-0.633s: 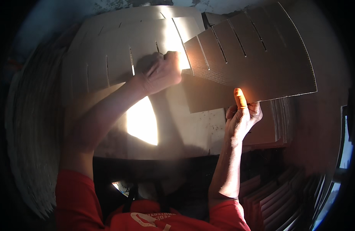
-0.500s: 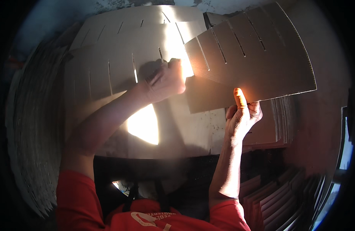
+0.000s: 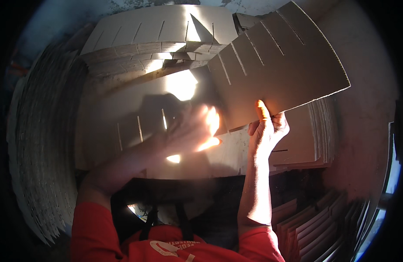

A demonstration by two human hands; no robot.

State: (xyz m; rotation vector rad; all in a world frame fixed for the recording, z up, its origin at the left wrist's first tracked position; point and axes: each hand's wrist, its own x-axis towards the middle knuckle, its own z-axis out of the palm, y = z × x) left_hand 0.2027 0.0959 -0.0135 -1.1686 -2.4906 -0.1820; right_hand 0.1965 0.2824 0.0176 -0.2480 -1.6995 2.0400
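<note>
Grip of right hand — one slotted sheet.

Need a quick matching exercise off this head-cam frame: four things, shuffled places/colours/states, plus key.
Things
1. Right hand
2. Left hand
3. Slotted cardboard stack
4. T-shirt

Places, colours, states
A. Red
B. Top of the view, crossed by a strip of sunlight
C. Gripping the lower edge of a slotted cardboard sheet
D. Blurred, fingertips in bright light

Pairs
1-C, 2-D, 3-B, 4-A
</note>
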